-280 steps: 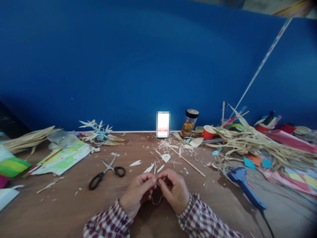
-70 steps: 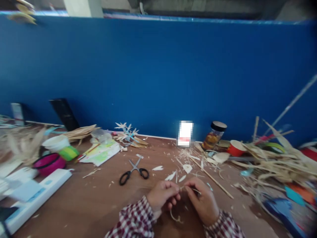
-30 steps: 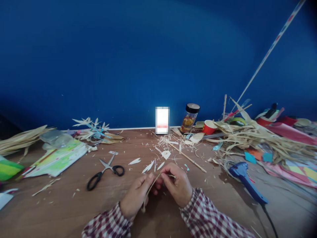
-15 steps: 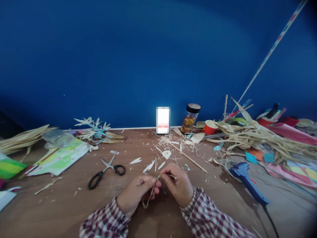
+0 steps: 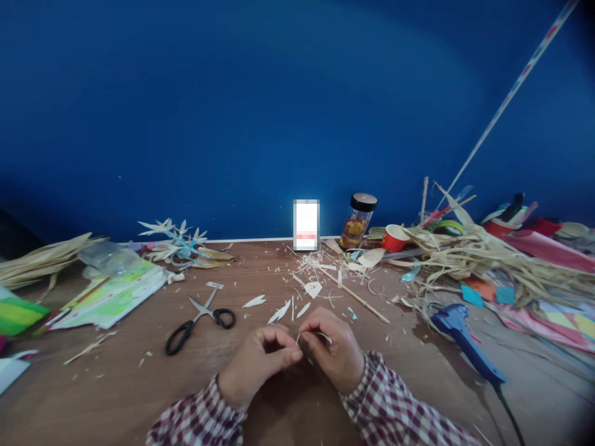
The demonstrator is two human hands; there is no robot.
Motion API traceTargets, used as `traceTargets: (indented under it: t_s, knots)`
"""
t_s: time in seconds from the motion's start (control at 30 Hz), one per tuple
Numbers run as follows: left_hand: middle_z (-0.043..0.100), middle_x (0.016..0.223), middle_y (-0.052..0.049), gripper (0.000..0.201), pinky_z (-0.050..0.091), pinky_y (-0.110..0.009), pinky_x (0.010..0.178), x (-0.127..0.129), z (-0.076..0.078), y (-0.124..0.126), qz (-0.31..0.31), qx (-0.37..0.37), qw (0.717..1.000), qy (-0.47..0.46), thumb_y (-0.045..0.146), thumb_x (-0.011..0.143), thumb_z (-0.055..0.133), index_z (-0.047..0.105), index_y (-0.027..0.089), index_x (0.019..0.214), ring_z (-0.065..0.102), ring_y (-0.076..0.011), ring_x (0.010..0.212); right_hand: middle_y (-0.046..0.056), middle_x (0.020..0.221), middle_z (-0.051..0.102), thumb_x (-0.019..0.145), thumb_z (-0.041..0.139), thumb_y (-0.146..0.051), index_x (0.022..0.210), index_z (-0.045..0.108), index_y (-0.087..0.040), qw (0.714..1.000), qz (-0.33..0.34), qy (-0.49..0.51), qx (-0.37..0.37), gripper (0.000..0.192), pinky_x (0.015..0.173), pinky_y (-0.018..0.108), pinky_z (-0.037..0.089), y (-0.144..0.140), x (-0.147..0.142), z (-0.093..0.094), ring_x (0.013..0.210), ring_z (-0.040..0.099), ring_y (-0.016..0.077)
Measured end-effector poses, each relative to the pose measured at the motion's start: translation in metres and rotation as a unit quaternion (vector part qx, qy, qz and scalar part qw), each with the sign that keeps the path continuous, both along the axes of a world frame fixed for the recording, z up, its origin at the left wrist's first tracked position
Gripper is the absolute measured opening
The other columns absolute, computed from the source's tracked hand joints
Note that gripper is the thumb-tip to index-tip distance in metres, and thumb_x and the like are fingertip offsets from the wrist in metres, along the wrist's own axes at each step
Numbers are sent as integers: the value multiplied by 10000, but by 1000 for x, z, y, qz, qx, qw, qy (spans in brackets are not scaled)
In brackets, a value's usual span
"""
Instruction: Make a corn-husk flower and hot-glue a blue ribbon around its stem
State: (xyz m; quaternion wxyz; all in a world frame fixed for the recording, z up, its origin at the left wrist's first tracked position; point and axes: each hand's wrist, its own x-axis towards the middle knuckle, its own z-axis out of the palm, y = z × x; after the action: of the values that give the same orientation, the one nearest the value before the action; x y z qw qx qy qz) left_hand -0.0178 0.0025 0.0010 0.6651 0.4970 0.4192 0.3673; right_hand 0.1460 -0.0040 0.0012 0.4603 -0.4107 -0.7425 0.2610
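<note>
Near centre, the left hand (image 5: 258, 362) and right hand (image 5: 335, 350) pinch a strip (image 5: 298, 339). Scissors (image 5: 202, 311) lie open at left, a glue gun (image 5: 468, 347) at right; a jar (image 5: 356, 229) stands far.

The table (image 5: 111, 402) is brown and looks wooden. On it lie the scissors (image 5: 202, 310), and their blades are apart. To the left of the scissors there is a green and white sheet (image 5: 123, 297). To the right of the scissors lie white leaf-shaped pieces (image 5: 255, 301), and beyond these a thin stick (image 5: 360, 299). Well to the right of the scissors lie a blue glue gun (image 5: 468, 347) and a heap of dry strips (image 5: 483, 260).
</note>
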Motion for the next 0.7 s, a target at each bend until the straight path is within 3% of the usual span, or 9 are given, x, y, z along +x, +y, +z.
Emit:
traceTargets:
  t_s: [0.17, 0.33, 0.57, 0.7]
  knots:
    - [584, 667, -5, 198, 418, -235, 599, 1, 5, -5, 24, 95, 994, 49, 238, 556, 718, 546, 140, 566, 549, -126, 651, 29, 752, 545, 763, 485, -107, 806, 550, -169, 1000, 21, 10, 19, 99, 642, 245, 411, -3, 1, 2, 720, 518, 132]
    - [520, 479, 52, 251, 323, -175, 409, 1, 3, -5, -18, 13, 996, 82, 305, 605, 677, 480, 150, 602, 448, -61, 409, 41, 775, 547, 756, 491, -94, 819, 549, -158, 999, 28, 2, 36, 108, 654, 247, 413, -2, 2, 0, 747, 516, 137]
    - [600, 643, -4, 290, 406, -191, 542, -2, 5, -1, -65, -94, 993, 14, 384, 647, 629, 624, 112, 749, 522, -67, 546, 33, 755, 539, 777, 470, -112, 813, 535, -167, 999, -9, -13, 35, 93, 635, 252, 408, 3, 6, 0, 712, 511, 134]
    - [504, 433, 45, 310, 303, -156, 388, -5, 6, 0, -61, -93, 991, 68, 415, 631, 630, 633, 105, 637, 403, -34, 374, 34, 761, 538, 783, 460, -127, 813, 535, -174, 999, -13, -28, 34, 93, 637, 255, 407, 3, 7, -2, 718, 511, 137]
